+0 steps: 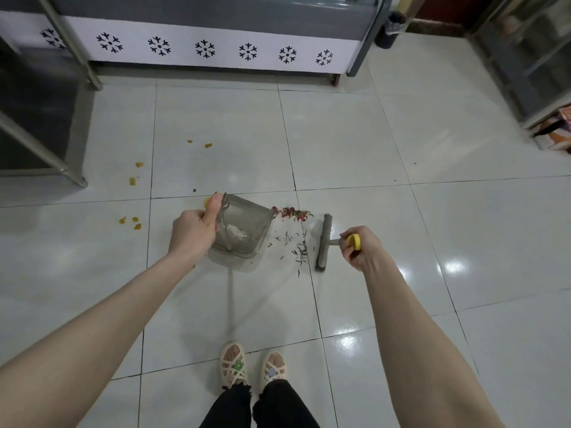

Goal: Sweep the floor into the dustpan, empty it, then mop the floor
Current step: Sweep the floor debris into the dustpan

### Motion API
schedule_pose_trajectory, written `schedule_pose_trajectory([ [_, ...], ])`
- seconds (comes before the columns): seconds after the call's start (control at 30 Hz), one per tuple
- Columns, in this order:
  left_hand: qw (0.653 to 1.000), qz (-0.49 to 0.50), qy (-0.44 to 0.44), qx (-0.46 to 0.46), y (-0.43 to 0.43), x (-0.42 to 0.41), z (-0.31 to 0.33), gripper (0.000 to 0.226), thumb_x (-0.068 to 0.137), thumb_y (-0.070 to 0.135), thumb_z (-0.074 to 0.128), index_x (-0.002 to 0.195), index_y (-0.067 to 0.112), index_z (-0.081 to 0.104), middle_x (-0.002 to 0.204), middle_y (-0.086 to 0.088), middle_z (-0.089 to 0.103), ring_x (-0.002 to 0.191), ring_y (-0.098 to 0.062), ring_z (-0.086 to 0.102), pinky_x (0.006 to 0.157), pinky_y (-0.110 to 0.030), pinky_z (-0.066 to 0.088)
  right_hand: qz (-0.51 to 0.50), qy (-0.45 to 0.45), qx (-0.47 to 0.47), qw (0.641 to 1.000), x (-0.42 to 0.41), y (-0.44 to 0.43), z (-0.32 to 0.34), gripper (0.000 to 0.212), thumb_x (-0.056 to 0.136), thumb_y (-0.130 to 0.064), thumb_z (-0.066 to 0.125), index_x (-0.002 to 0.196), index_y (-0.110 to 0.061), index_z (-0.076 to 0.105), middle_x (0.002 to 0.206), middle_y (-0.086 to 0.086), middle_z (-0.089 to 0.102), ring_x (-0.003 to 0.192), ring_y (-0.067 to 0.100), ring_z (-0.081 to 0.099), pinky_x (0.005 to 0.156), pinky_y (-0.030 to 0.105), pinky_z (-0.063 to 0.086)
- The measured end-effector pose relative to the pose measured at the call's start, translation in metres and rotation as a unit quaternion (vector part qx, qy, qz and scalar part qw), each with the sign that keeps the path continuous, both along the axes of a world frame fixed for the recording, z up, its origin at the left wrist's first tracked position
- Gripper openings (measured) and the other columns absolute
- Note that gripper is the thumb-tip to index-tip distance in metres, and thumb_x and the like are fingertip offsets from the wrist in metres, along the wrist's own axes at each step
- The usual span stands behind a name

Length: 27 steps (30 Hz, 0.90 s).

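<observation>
My left hand (193, 231) is clamping the handle of the translucent grey plastic dustpan (244, 228) on the white tiled floor (432, 242). Dried red petals and dark leaf scraps (292, 213) are lying just right of it, before the grey broom head (323, 242), which is running lengthwise away from me. My right hand (360, 248) is gripping its yellow-capped handle.

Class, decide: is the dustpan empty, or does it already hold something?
Not empty: a small white heap lies inside the dustpan, while dark scraps lie on the floor between it and the broom.

Debris (293, 239) lies between dustpan (244, 227) at left and broom (323, 240).
</observation>
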State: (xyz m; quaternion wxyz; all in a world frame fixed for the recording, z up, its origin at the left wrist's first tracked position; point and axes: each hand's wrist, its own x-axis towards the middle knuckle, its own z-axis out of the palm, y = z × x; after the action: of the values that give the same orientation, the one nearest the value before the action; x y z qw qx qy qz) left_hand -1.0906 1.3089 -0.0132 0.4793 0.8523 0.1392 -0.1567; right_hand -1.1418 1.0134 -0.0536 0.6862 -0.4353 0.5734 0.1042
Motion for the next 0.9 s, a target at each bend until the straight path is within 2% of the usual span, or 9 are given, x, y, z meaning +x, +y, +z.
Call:
schedule_pose_trajectory([
  [0.07, 1.000, 0.002, 0.001, -0.005, 0.001, 0.000, 0.001, 0.069, 0.090, 0.065, 0.038, 0.053, 0.008, 0.048, 0.048, -0.004, 0.050, 0.047, -0.024, 0.046, 0.052, -0.028, 0.039, 0.018, 0.012, -0.024, 0.999, 0.002, -0.004, -0.002, 0.015, 0.081, 0.002, 0.046, 0.071, -0.009, 0.043, 0.041, 0.002, 0.042, 0.026, 0.009, 0.039, 0.029, 0.010, 0.026],
  [0.2, 1.000, 0.000, -0.002, 0.005, -0.001, 0.001, -0.001, 0.068, 0.091, 0.063, 0.038, 0.053, 0.008, 0.050, 0.048, -0.005, 0.050, 0.047, -0.024, 0.046, 0.050, -0.027, 0.038, 0.071, 0.026, -0.072, 0.995, 0.011, -0.014, -0.017, 0.013, 0.081, 0.003, 0.050, 0.074, -0.007, 0.044, 0.060, 0.006, 0.043, 0.028, 0.010, 0.041, 0.031, 0.012, 0.028],
  [0.43, 0.999, 0.032, -0.004, 0.011, -0.017, 0.003, -0.014, 0.065, 0.094, 0.057, 0.040, 0.054, 0.007, 0.052, 0.045, -0.005, 0.049, 0.047, -0.026, 0.047, 0.053, -0.029, 0.042, 0.155, 0.038, -0.073, 0.985, 0.031, -0.035, -0.052, 0.008, 0.082, 0.003, 0.051, 0.079, -0.004, 0.048, 0.061, 0.008, 0.044, 0.028, 0.010, 0.043, 0.032, 0.013, 0.030],
  [0.53, 0.999, 0.046, -0.003, 0.014, -0.024, 0.004, -0.016, 0.065, 0.093, 0.057, 0.040, 0.055, 0.006, 0.053, 0.048, -0.009, 0.050, 0.046, -0.026, 0.047, 0.049, -0.028, 0.042, 0.187, 0.022, -0.047, 0.981, 0.045, -0.029, -0.055, 0.010, 0.081, 0.005, 0.050, 0.079, -0.005, 0.046, 0.060, 0.008, 0.046, 0.033, 0.011, 0.043, 0.033, 0.015, 0.030],
  [0.63, 0.998, 0.060, -0.005, 0.018, -0.031, 0.004, -0.015, 0.066, 0.093, 0.059, 0.040, 0.056, 0.006, 0.053, 0.051, -0.012, 0.052, 0.046, -0.027, 0.047, 0.045, -0.026, 0.040, 0.228, 0.020, -0.028, 0.973, 0.055, -0.025, -0.053, 0.010, 0.078, 0.006, 0.050, 0.080, -0.004, 0.047, 0.061, 0.009, 0.047, 0.036, 0.012, 0.044, 0.033, 0.015, 0.030],
  [0.8, 0.997, 0.079, -0.007, 0.019, -0.042, 0.003, -0.009, 0.067, 0.093, 0.059, 0.040, 0.055, 0.006, 0.053, 0.049, -0.010, 0.051, 0.046, -0.027, 0.047, 0.047, -0.026, 0.039, 0.328, 0.050, -0.003, 0.944, 0.056, -0.032, -0.038, 0.013, 0.076, 0.005, 0.053, 0.085, -0.004, 0.050, 0.064, 0.009, 0.049, 0.033, 0.012, 0.046, 0.032, 0.015, 0.030],
  [0.9, 0.996, 0.088, -0.007, 0.026, -0.046, -0.004, -0.002, 0.066, 0.093, 0.058, 0.039, 0.055, 0.006, 0.053, 0.048, -0.009, 0.050, 0.045, -0.026, 0.047, 0.048, -0.027, 0.039, 0.352, 0.053, -0.014, 0.934, 0.060, -0.039, -0.021, 0.012, 0.075, 0.003, 0.054, 0.085, -0.002, 0.054, 0.054, 0.007, 0.048, 0.033, 0.012, 0.042, 0.032, 0.015, 0.028],
])
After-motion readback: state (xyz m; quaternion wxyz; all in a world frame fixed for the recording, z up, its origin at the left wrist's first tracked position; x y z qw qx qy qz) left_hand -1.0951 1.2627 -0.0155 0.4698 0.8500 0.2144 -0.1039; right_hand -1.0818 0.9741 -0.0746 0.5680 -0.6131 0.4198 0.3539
